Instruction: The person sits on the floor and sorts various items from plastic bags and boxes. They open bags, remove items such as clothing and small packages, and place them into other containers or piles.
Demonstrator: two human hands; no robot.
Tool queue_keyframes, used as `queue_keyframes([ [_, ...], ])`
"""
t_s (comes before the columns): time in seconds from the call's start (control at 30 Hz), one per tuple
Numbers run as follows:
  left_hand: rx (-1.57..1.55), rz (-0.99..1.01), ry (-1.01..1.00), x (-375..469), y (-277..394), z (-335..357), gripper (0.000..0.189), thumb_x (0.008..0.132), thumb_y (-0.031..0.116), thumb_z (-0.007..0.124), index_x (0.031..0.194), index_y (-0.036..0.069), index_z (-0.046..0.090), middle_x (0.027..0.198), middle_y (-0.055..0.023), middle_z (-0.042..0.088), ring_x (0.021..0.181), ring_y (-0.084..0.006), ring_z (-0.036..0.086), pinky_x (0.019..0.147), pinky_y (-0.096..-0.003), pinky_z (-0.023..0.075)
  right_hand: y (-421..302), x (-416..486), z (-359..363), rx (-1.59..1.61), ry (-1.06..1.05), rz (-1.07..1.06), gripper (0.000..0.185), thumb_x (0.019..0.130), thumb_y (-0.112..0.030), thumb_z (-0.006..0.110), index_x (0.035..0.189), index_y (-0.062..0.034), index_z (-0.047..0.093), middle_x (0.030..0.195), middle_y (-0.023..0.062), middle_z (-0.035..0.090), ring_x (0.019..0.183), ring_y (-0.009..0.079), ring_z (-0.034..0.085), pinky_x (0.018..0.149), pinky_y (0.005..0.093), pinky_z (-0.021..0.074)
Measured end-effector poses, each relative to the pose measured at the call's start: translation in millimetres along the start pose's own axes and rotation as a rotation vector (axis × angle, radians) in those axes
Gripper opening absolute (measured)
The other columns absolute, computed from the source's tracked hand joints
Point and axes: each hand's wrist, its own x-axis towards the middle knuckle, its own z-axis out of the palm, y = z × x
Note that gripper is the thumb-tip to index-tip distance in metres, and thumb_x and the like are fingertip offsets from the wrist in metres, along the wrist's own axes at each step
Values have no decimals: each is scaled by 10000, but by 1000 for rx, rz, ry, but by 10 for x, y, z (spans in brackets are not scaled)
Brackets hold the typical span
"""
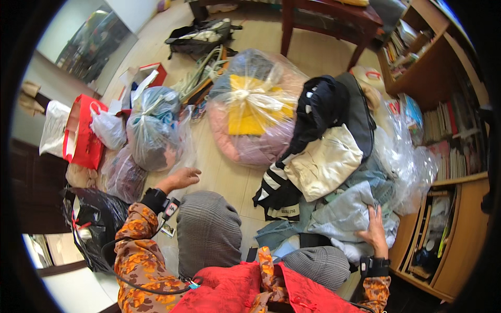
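My left hand [182, 179] is held out over the floor, fingers extended, beside a clear plastic bag [186, 146]. Nothing shows in its grasp. To the right, my right hand [373, 231] lies with spread fingers against a pale blue garment [340, 215] on a heap of clothes. Above that garment, cream folded cloth [323, 162] overlaps a black-and-white garment [276, 191]. A black garment [323, 101] lies farther up, against a dark grey case or bag [358, 113]. Blue denim [274, 232] shows at the heap's lower edge.
A large tied clear bag [254, 144] of bedding stands ahead. At left are a smaller stuffed bag [152, 141], a red paper bag [84, 133] and a black plastic bag [101, 219]. A wooden bookcase [462, 234] borders the right; a wooden stool [328, 17] stands behind.
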Motion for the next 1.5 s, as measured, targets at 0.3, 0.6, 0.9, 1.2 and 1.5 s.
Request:
queue_keyframes([
  [0.3, -69, 2, -31, -336, -973, 1034, 476, 915, 264, 621, 1265, -54, 558, 1177, -246, 644, 1108, -310, 624, 949, -370, 482, -1976, 744, -745, -157, 291, -750, 824, 578, -124, 847, 1332, -139, 513, 1420, 169, 437, 1371, 371, 344, 1116, 472, 286],
  [0.6, -214, -48, 74, -850, -1117, 1205, 413, 918, 189, 583, 1263, -37, 561, 1176, -196, 653, 1090, -270, 631, 940, -355, 488, -2651, 2212, -284, -682, 586, -851, 307, 836, -140, 526, 1120, -203, 626, 909, 93, 574, 1130, 306, 542, 1099, 524, 287],
  [0.9, -347, 14, 196, -843, -1072, 1245, 386, 896, 163, 565, 1233, -24, 579, 1142, -211, 665, 1060, -303, 652, 902, -360, 506, -1648, 1905, -818, -606, 597, -717, 312, 778, -11, 539, 1029, -159, 649, 832, 101, 559, 827, 310, 595, 711, 417, 475],
  [1.2, -195, 160, 254, -667, -651, 965, 370, 879, 51, 578, 1245, -7, 563, 1237, -174, 610, 1153, -302, 589, 958, -371, 471, -431, 1435, -1711, -627, 807, -633, 416, 801, 43, 576, 1193, -88, 626, 1025, 154, 628, 940, 348, 630, 786, 415, 529],
  [1.5, 553, 404, 900, -648, -441, 840, 569, 752, 80, 689, 1300, 93, 536, 1439, -167, 406, 1326, -410, 374, 1034, -475, 370, 859, 1058, -1415, -381, 108, 43, 600, 769, 9, 593, 1349, -114, 498, 1204, 260, 596, 1140, 429, 560, 928, 422, 477],
])
